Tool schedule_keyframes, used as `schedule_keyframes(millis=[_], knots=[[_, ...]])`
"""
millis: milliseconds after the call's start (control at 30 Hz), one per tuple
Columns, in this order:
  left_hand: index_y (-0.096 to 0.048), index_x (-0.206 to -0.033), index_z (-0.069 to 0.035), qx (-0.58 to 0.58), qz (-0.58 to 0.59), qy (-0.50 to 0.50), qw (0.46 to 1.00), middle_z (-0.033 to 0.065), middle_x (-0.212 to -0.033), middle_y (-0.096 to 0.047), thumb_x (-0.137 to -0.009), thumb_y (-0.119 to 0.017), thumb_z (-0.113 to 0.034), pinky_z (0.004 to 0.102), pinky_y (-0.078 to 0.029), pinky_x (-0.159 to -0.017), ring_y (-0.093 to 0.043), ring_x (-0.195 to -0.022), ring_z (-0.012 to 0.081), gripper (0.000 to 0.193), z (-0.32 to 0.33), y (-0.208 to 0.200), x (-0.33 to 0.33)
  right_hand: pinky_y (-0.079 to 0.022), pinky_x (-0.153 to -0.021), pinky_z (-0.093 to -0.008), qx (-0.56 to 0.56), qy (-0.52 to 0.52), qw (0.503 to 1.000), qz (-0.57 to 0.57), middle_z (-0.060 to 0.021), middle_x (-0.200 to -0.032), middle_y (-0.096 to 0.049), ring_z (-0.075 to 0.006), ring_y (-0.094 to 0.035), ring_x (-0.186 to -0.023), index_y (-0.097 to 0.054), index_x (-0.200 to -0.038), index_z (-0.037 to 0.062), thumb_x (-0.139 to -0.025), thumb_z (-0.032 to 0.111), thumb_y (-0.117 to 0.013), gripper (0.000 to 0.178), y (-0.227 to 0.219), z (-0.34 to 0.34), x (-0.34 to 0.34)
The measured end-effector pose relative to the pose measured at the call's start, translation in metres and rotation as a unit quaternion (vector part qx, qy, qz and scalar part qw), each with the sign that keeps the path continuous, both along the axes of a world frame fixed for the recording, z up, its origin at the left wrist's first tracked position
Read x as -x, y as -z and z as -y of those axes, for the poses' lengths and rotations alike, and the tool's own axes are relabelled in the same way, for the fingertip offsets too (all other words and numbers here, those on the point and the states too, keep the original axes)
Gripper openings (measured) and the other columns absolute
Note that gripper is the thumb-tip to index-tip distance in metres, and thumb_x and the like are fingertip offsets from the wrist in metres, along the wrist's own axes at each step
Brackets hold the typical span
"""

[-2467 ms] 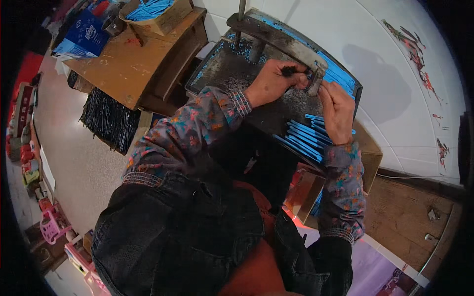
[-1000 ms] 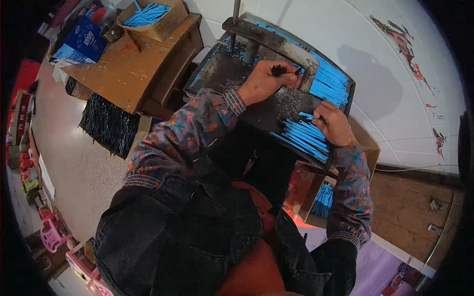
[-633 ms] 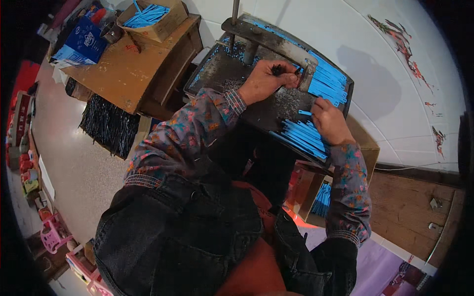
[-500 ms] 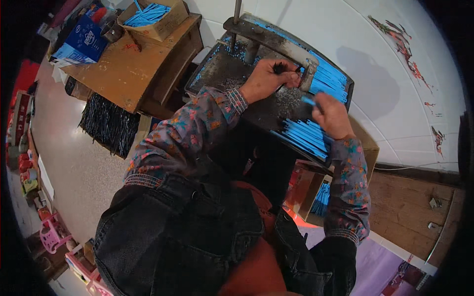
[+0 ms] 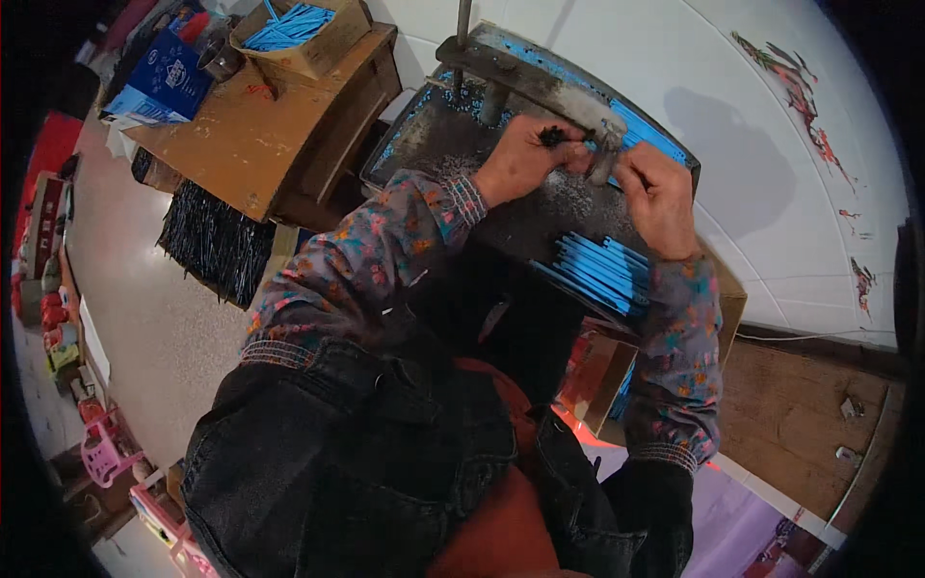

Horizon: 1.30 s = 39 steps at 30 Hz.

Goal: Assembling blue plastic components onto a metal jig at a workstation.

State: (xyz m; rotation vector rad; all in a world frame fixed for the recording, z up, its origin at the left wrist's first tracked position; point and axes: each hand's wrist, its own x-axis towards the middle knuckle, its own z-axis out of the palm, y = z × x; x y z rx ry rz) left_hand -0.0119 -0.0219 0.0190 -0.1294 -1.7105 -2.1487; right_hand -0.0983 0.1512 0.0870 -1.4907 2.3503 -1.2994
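Note:
My left hand [image 5: 525, 162] is closed around a bunch of thin black strips [image 5: 553, 137], whose ends stick out above the fingers. Its fingertips are close to the pale, worn head [image 5: 607, 144] of a metal arm. On the other side of that head, my right hand [image 5: 660, 197] pinches a slim blue stick, almost wholly hidden by the fingers. Both hands are over a dark work tray [image 5: 506, 217]. Blue sticks [image 5: 602, 273] lie side by side along its near edge, and more blue sticks [image 5: 646, 130] lie behind my right hand.
A dark metal bar [image 5: 501, 72] with an upright rod crosses the tray's back. Blue crumbs litter the tray. To the left, a wooden table [image 5: 241, 144] bears a carton of blue sticks [image 5: 323, 53] and a blue box [image 5: 164, 77]. Black strips [image 5: 214, 241] hang below it. A white wall [image 5: 771, 212] borders the right.
My right hand has moved up to the metal head with the blue stick. My left hand stays nearly in place, still around the black strips.

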Motion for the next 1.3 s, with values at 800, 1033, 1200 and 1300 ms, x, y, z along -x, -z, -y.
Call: schedule_keyframes(millis=[800, 1033, 1200, 1300], knots=[[-0.062, -0.092, 0.001, 0.044, -0.015, -0.001, 0.999, 0.0041, -0.075, -0.061, -0.086, -0.059, -0.004, 0.0242, -0.045, -0.066, -0.052, -0.067, 0.0111, 0.008, 0.002, 0.014, 0.004, -0.036, -0.056, -0.0247, 0.000, 0.024, 0.999, 0.023, -0.0017, -0.067, -0.052, -0.0123, -0.041, -0.059, -0.060, -0.080, -0.0005, -0.076, 0.001, -0.061, 0.004, 0.013, -0.007, -0.003], [-0.063, -0.103, -0.001, -0.131, 0.037, -0.009, 0.991, 0.0035, -0.077, -0.062, -0.088, -0.057, -0.007, 0.0245, -0.045, -0.065, -0.052, -0.066, 0.0114, 0.017, -0.007, -0.016, -0.022, -0.036, -0.059, -0.0245, -0.045, 0.049, 0.998, 0.005, -0.0001, -0.066, -0.052, -0.0110, -0.041, -0.060, -0.060, -0.079, -0.0022, -0.077, 0.005, -0.065, 0.009, 0.014, -0.010, -0.041], [-0.063, -0.105, -0.002, -0.251, 0.055, 0.036, 0.966, 0.0030, -0.077, -0.061, -0.088, -0.058, -0.009, 0.0205, -0.041, -0.056, -0.050, -0.062, 0.0091, 0.020, -0.021, -0.015, -0.040, -0.038, -0.053, -0.0310, 0.023, 0.062, 0.996, 0.063, -0.0068, -0.066, -0.054, -0.0194, -0.044, -0.056, -0.061, -0.082, -0.0001, -0.074, 0.005, -0.066, 0.011, 0.017, 0.006, -0.073], [-0.064, -0.103, -0.002, -0.265, 0.088, 0.029, 0.960, 0.0028, -0.073, -0.060, -0.086, -0.059, -0.008, 0.0188, -0.038, -0.051, -0.048, -0.058, 0.0079, 0.019, -0.016, -0.020, -0.052, -0.038, -0.054, -0.0316, 0.007, 0.060, 0.998, 0.031, -0.0074, -0.067, -0.054, -0.0204, -0.045, -0.056, -0.061, -0.083, -0.0001, -0.075, 0.004, -0.065, 0.010, 0.012, -0.003, -0.076]])
